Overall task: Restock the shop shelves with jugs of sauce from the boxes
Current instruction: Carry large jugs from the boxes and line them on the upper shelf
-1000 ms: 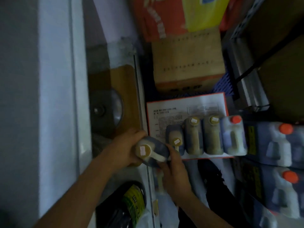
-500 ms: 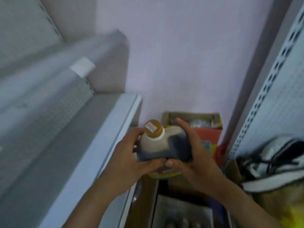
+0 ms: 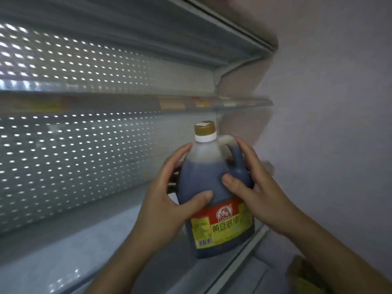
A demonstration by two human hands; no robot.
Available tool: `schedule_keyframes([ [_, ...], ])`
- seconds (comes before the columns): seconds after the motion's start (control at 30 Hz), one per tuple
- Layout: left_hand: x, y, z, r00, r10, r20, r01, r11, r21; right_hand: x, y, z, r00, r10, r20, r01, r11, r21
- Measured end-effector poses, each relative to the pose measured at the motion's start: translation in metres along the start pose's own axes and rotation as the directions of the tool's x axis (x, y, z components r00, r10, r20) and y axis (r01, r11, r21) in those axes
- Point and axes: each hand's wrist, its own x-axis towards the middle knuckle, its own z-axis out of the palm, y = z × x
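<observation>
A jug of dark sauce point(image 3: 214, 179) with a gold cap, a side handle and a red and yellow label stands upright over the near edge of a grey metal shelf point(image 3: 89, 236). My left hand point(image 3: 169, 200) holds its left side, thumb across the front. My right hand point(image 3: 252, 183) grips its right side at the handle, thumb on the front. Whether the jug's base touches the shelf I cannot tell.
A perforated metal back panel point(image 3: 74, 149) rises behind the shelf. Another shelf point(image 3: 127, 100) with price strips runs above the jug. A pale wall point(image 3: 335, 124) closes the right side. A cardboard box corner point(image 3: 305, 274) shows at the bottom right.
Both hands lifted the jug from the boxes on the floor up to the shelf and turned it upright. My view swung from the floor to the shelving.
</observation>
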Motion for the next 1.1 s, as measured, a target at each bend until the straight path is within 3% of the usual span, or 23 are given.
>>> schedule_keyframes([
  [0.23,-0.074,0.045,-0.147,0.975,-0.075,-0.209,0.106,0.984,0.143,0.016,-0.040,0.147,0.957,-0.050,0.286,0.003,0.987,0.163],
  [0.67,-0.204,0.107,-0.359,0.906,-0.173,-0.386,0.336,0.848,0.410,0.006,-0.084,0.398,0.890,-0.082,0.449,-0.083,0.938,0.337],
  [0.9,-0.247,0.124,-0.435,0.862,-0.204,-0.464,0.419,0.803,0.423,0.005,-0.100,0.496,0.835,-0.132,0.534,-0.110,0.911,0.398],
  [1.1,-0.262,0.123,-0.458,0.838,-0.230,-0.495,0.462,0.781,0.420,0.011,-0.099,0.541,0.802,-0.139,0.581,-0.140,0.902,0.409],
])
